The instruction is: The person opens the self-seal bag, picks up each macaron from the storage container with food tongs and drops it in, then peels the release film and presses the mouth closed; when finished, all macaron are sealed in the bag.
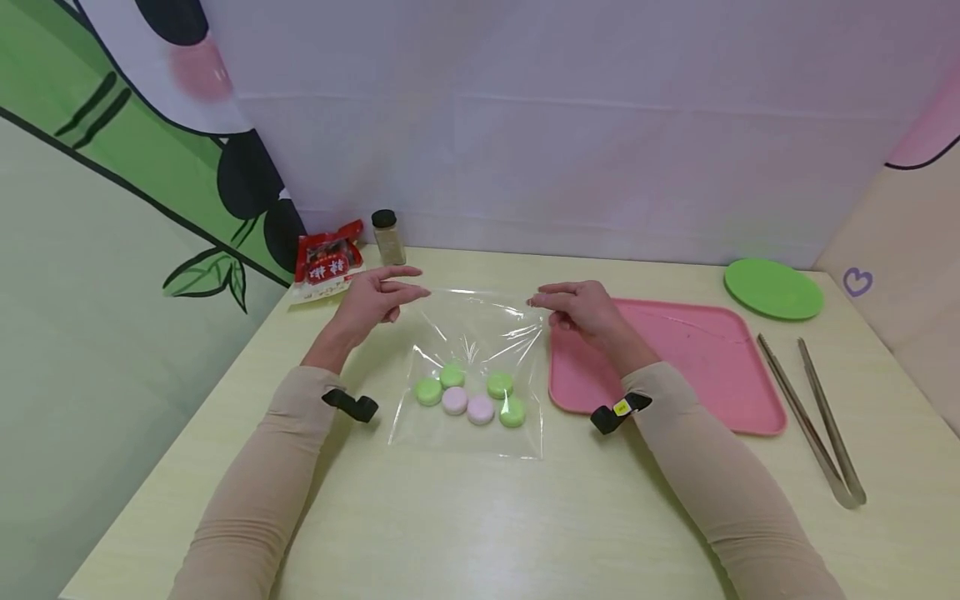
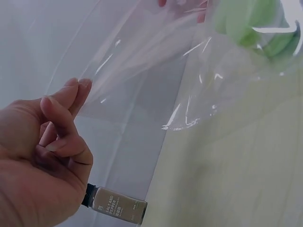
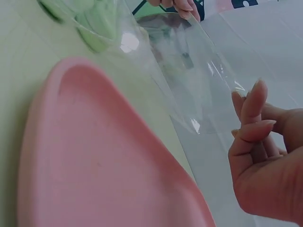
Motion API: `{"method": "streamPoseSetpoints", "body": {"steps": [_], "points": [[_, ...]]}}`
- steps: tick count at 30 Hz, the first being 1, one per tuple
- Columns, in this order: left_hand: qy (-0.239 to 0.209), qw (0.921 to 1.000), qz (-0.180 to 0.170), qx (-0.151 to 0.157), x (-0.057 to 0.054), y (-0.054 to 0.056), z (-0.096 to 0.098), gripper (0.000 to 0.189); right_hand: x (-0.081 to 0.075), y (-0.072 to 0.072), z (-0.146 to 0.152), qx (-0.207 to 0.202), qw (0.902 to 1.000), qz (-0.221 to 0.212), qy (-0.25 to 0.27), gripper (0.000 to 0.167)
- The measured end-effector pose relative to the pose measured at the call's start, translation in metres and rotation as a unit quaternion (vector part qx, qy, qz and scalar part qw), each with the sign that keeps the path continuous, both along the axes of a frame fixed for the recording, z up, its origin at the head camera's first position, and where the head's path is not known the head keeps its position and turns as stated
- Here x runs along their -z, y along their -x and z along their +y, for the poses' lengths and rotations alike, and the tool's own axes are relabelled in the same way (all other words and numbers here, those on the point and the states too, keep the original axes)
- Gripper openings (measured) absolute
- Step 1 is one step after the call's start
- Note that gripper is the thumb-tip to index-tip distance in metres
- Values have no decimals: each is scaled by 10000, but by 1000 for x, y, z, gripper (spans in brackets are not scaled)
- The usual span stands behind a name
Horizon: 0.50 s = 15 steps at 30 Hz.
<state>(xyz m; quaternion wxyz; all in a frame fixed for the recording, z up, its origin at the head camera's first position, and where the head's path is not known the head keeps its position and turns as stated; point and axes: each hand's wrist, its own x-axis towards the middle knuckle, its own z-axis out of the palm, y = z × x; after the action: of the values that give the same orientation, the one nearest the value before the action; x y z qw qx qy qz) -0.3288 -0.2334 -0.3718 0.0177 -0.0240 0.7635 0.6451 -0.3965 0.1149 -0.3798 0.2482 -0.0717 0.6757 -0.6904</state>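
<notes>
A clear plastic bag (image 1: 480, 329) lies in the middle of the table, holding several green macarons (image 1: 500, 384) and two lilac ones (image 1: 454, 400) near its lower end. At the bag's far left corner, my left hand (image 1: 371, 302) pinches the film between its fingertips; the left wrist view shows the bag's film (image 2: 142, 61) stretching away from them. My right hand (image 1: 585, 310) pinches the far right corner, above the edge of a pink tray (image 1: 697, 367). In the right wrist view the bag's edge runs up to the right fingertips (image 3: 255, 97).
Metal tongs (image 1: 813, 417) lie right of the tray, with a green plate (image 1: 774, 289) behind them. A red snack packet (image 1: 327, 260) and a salt and pepper jar (image 1: 388, 239) stand at the back left, before a printed cloth backdrop (image 1: 525, 150).
</notes>
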Motion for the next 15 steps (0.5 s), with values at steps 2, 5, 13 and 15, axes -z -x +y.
{"method": "streamPoseSetpoints", "body": {"steps": [2, 5, 13, 15], "points": [[72, 10000, -60, 31, -1, 0, 0, 47, 0, 0, 1, -68, 9999, -130, -22, 49], [202, 9995, -261, 20, -3, 0, 1, 45, 1, 1, 2, -100, 9997, -235, -4, 45], [940, 9900, -1048, -67, -8, 0, 3, 48, 1, -2, 1, -21, 9989, 185, -422, 33], [1015, 9886, -1109, -122, -7, 0, 4, 47, 1, -3, 1, 6, 9979, 291, -573, 32]]}}
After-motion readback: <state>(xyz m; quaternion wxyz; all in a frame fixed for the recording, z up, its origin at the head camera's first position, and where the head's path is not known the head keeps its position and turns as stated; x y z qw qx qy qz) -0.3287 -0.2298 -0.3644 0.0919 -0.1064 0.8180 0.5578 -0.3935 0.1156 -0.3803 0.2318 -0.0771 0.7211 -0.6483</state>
